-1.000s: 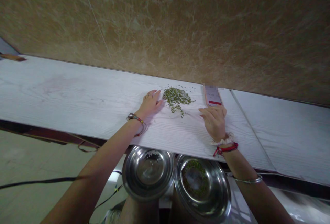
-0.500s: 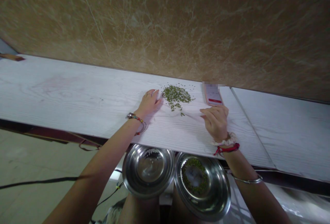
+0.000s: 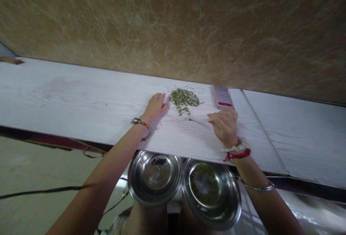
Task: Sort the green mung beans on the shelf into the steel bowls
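A loose pile of small green beans, apparently with some pale grains among them, lies spread on the white wood-grain table. My left hand rests open on the tabletop just left of the pile, fingers apart and holding nothing. Right of the beans, my right hand is closed in a pinch around a thin pale tool. This tool points left, its tip beside a few stray beans below the pile. It is too faint to tell its exact kind.
Two steel bowls stand below the table's front edge: the left bowl holds some white grains, the right bowl green beans. A phone lies beyond my right hand. A tiled wall borders the back; a black cable crosses at left.
The tool's tip has moved slightly left among the stray beans below the pile, and fewer of them show there. My left hand stays in place.
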Available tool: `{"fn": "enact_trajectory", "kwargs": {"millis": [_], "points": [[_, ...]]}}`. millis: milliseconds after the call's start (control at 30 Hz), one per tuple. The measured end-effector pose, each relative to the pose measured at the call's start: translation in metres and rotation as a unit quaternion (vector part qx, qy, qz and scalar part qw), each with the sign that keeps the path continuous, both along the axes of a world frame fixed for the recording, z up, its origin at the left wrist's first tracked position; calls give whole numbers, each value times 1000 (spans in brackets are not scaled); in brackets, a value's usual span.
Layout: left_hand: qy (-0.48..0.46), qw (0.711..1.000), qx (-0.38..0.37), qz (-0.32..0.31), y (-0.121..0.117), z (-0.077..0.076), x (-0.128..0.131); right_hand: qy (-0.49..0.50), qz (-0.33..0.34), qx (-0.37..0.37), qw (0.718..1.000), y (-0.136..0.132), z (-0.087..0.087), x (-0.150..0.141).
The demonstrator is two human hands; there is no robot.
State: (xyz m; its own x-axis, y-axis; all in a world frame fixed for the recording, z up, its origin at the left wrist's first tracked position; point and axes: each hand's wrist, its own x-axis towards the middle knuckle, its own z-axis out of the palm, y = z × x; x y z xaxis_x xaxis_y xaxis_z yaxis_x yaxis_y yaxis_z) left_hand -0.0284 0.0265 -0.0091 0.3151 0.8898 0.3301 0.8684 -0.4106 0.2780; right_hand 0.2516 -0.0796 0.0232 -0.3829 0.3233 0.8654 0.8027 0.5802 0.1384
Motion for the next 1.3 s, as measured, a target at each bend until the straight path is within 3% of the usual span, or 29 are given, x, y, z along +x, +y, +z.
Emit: {"fn": "enact_trajectory", "kwargs": {"millis": [500,1067,1300], "points": [[-3,1000,5,5,1,-1,-1,11,30,17,999,-3,4,-1],[-7,1000,14,-4,5,-6,-3,18,-65,9,998,-1,3,6],[-7,1000,23,-6,5,-7,-3,14,-48,5,999,-3,3,6]]}}
